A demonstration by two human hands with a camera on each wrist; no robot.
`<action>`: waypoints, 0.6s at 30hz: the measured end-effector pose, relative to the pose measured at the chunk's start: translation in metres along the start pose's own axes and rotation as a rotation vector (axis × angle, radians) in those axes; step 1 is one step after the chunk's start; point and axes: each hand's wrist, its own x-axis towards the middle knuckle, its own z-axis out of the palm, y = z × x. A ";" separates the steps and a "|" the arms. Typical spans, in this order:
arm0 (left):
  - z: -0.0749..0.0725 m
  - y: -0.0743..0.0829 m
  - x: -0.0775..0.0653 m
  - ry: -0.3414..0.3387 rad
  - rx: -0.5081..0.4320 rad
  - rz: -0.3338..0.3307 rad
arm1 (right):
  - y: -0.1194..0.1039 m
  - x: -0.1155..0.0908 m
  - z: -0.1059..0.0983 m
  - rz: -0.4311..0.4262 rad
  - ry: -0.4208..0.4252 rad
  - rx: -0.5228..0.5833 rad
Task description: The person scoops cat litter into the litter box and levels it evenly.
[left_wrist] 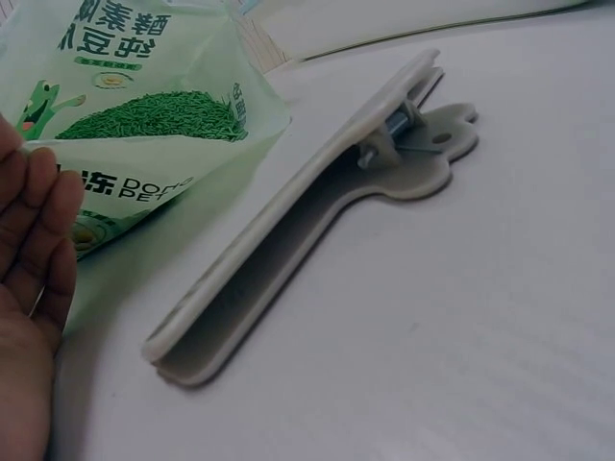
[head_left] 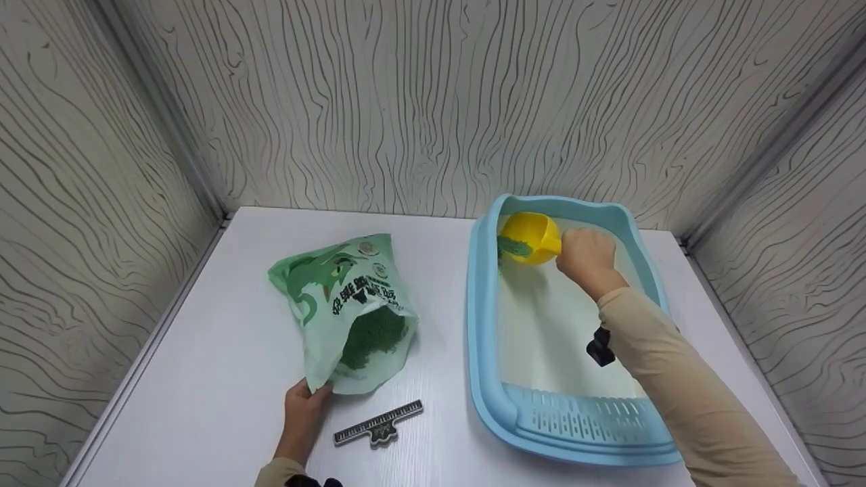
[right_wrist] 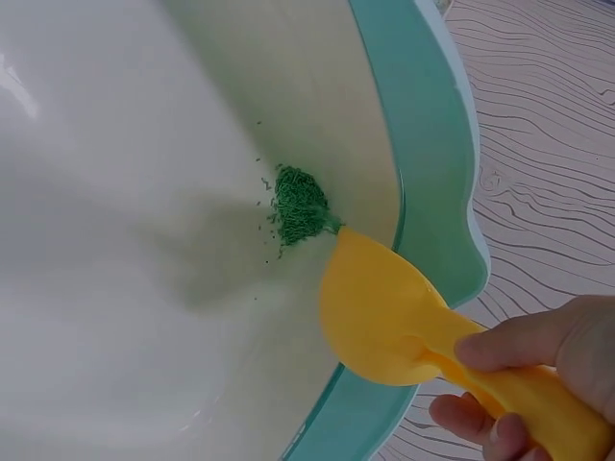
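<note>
Your tray (head_left: pixel 478 325) stands on the table (head_left: pixel 223 379), the wall (head_left: pixel 406 101) behind it. Pellets (right_wrist: pixel 300 205) lie in its far left corner, with your scoop (head_left: pixel 534 230) and right hand (head_left: pixel 587 257) over its far half. Left of the tray are your bag (head_left: pixel 345 291), left hand (head_left: pixel 306 406) and clip (head_left: pixel 379 426).

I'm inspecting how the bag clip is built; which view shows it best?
The left wrist view: the bag clip appears large and from the side, its hinge visible. The head view shows it smaller, from above; the right wrist view doesn't show it.
</note>
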 end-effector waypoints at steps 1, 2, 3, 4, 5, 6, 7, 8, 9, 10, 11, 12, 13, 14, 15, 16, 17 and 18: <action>0.000 0.000 0.000 0.004 0.000 0.000 | 0.000 0.000 0.000 -0.005 0.011 -0.011; 0.000 0.001 0.000 0.008 0.003 0.001 | -0.001 0.000 0.000 -0.010 0.023 -0.020; 0.001 0.001 0.000 0.011 0.008 0.002 | -0.001 0.000 0.001 -0.013 0.033 -0.027; 0.001 0.001 0.000 0.010 0.010 -0.001 | -0.002 0.000 0.001 -0.014 0.039 -0.026; 0.001 0.001 0.000 0.009 0.012 -0.003 | -0.002 0.000 0.001 -0.017 0.046 -0.027; 0.001 0.001 0.000 0.007 0.015 -0.007 | -0.002 0.000 0.002 -0.020 0.052 -0.025; 0.001 0.001 0.000 0.006 0.020 -0.008 | -0.003 -0.001 0.002 -0.021 0.058 -0.021; 0.001 0.001 0.000 0.004 0.025 -0.008 | -0.003 -0.001 0.002 -0.022 0.062 -0.020; 0.001 0.001 0.000 0.003 0.028 -0.010 | -0.003 -0.001 0.003 -0.024 0.065 -0.020; 0.001 0.001 0.000 0.005 0.032 -0.008 | -0.004 -0.001 0.003 -0.027 0.067 -0.021; 0.001 0.000 0.000 0.006 0.035 -0.010 | -0.004 -0.001 0.003 -0.028 0.070 -0.019; 0.001 0.000 0.000 0.009 0.037 -0.011 | -0.004 -0.001 0.003 -0.029 0.072 -0.017; 0.001 0.000 0.000 0.012 0.036 -0.010 | -0.004 -0.001 0.003 -0.030 0.072 -0.018; 0.001 -0.001 0.001 0.014 0.033 -0.009 | -0.004 -0.001 0.003 -0.030 0.074 -0.020; 0.001 -0.001 0.001 0.018 0.032 -0.011 | -0.005 -0.001 0.003 -0.030 0.075 -0.023; 0.001 -0.001 0.001 0.022 0.030 -0.010 | -0.005 -0.001 0.003 -0.030 0.076 -0.024; 0.001 -0.001 0.001 0.022 0.027 -0.010 | -0.005 -0.001 0.003 -0.030 0.077 -0.025; 0.001 -0.001 0.001 0.024 0.021 -0.010 | -0.005 -0.001 0.003 -0.032 0.078 -0.030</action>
